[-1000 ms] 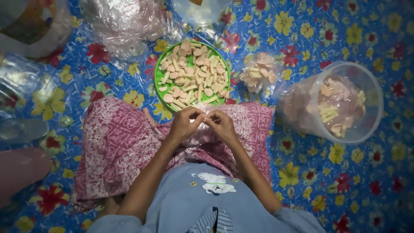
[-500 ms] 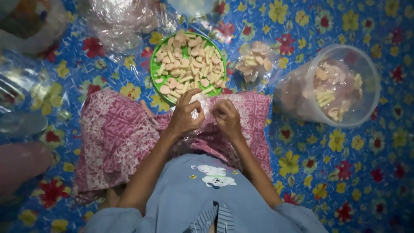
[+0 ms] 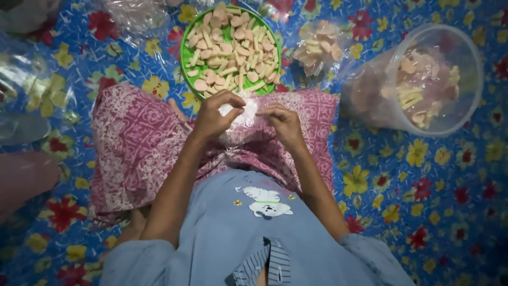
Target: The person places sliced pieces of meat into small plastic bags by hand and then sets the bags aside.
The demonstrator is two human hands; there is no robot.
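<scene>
Both hands now apart on small clear plastic bag over pink patterned lap cloth, just below green plate. Second ago fingers met at one spot. Left hand pinches bag top; right hand grips its edge, so bag mouth seems to be getting spread. Filled bag right of plate; clear tub well right.

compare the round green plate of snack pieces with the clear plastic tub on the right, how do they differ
The round green plate is shallow, opaque and lies flat, its pale snack pieces spread in the open. The clear plastic tub is deep, see-through and tipped on its side, its pieces piled behind the wall. Both rest on the flowered blue mat and hold similar pieces.
</scene>
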